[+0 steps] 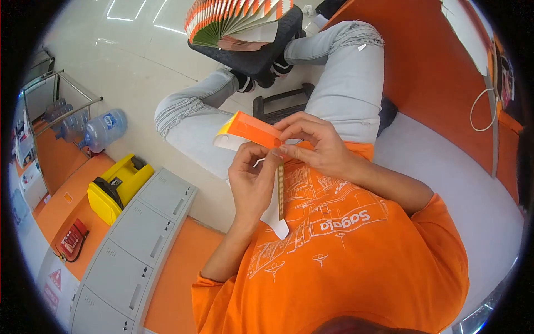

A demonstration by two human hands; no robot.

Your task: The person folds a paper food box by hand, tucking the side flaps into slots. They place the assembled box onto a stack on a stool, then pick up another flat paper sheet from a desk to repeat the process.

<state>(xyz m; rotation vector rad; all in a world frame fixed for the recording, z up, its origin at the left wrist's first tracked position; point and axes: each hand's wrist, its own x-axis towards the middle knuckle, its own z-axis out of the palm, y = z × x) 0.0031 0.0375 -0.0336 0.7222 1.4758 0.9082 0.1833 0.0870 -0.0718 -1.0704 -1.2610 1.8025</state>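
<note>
An orange, yellow and white folded card (253, 131) is held over my lap, its orange face up and its white part hanging at the left. My right hand (314, 142) pinches the card's right end between thumb and fingers. Close against it, my left hand (253, 175) is closed on the card's lower part. A narrow strip with a patterned brown edge (281, 192) and a white end (278, 225) runs down from the fingertips over the orange shirt. Where the strip joins the card is hidden by my fingers.
A fanned stack of similar orange, white and green cards (239, 25) lies on a black stool (289, 33) beyond my knees. Grey lockers (130, 247), a yellow bucket (119, 186), a red telephone (72, 239) and water bottles (105, 131) stand at the left. An orange panel (423, 72) rises at the right.
</note>
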